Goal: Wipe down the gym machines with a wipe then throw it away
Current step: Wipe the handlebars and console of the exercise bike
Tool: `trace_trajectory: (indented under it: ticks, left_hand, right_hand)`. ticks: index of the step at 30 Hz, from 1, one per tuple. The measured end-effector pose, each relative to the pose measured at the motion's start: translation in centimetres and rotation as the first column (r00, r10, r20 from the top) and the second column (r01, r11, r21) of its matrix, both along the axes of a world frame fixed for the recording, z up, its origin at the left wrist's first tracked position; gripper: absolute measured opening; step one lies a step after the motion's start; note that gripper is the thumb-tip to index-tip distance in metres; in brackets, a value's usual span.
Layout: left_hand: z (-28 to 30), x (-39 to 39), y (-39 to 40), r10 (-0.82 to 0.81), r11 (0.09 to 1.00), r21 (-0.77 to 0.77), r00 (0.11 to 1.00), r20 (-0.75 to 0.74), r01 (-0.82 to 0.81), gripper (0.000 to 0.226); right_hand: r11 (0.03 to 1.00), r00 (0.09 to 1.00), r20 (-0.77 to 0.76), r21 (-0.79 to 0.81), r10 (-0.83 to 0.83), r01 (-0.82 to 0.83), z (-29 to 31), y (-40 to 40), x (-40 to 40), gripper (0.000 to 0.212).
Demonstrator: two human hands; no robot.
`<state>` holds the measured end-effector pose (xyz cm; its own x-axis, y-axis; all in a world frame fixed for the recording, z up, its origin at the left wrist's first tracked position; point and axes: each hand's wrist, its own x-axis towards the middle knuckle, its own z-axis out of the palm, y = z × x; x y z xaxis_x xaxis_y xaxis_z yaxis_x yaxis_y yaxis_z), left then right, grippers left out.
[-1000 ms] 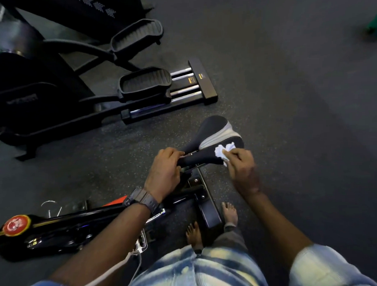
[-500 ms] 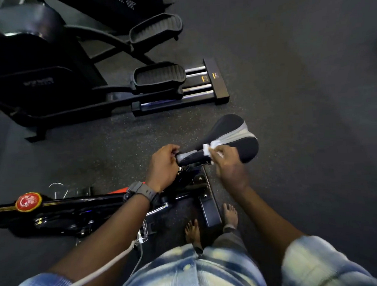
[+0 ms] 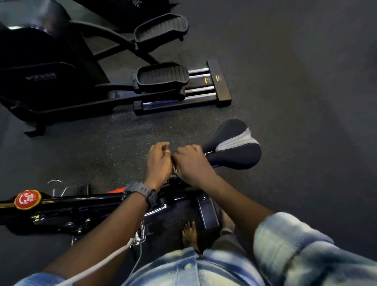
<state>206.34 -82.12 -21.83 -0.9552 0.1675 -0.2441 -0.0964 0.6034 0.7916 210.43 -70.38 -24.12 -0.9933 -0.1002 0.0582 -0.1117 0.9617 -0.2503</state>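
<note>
Since a second ago, your right hand (image 3: pixel 191 164) has slid along the bike seat (image 3: pixel 232 146) from its wide end to its narrow nose, and it now sits knuckle to knuckle with your left hand (image 3: pixel 159 160). The white wipe, plainly visible at your right fingertips a moment earlier, is now almost fully hidden. Only a small pale speck shows between the two hands, and you cannot tell for sure whether it is the wipe.

Your right hand has its fingers curled down over the nose of the seat, presumably with the wipe beneath them. Your left hand is curled into a loose fist just left of it, at the tip of the seat; what it grips is hidden. A dark watch (image 3: pixel 140 192) sits on your left wrist.

The seat is black with a grey stripe, and its broad back end points to the right. Below your arms runs the black frame of the exercise bike (image 3: pixel 83 207), with a round red badge (image 3: pixel 27 199) at its left end. Your bare feet (image 3: pixel 189 234) stand on the floor beside the bike's base.

Farther away, at upper left, stands a black elliptical trainer (image 3: pixel 53 79) with two ribbed foot pedals (image 3: pixel 162 76) and silver rails. Dark speckled rubber flooring (image 3: pixel 299 96) covers everything else. A white cable (image 3: pixel 98 265) crosses your left arm near the bottom.
</note>
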Motion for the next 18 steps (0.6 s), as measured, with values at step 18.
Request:
trace_trajectory:
  ticks: [18]
  left_hand:
    - [0.0,-0.4,1.1,0.09,0.973,0.197,0.986,0.142,-0.117,0.04]
  right_hand:
    - [0.997,0.997,0.059,-0.056,-0.041,0.044,0.5,5.0,0.5,0.033]
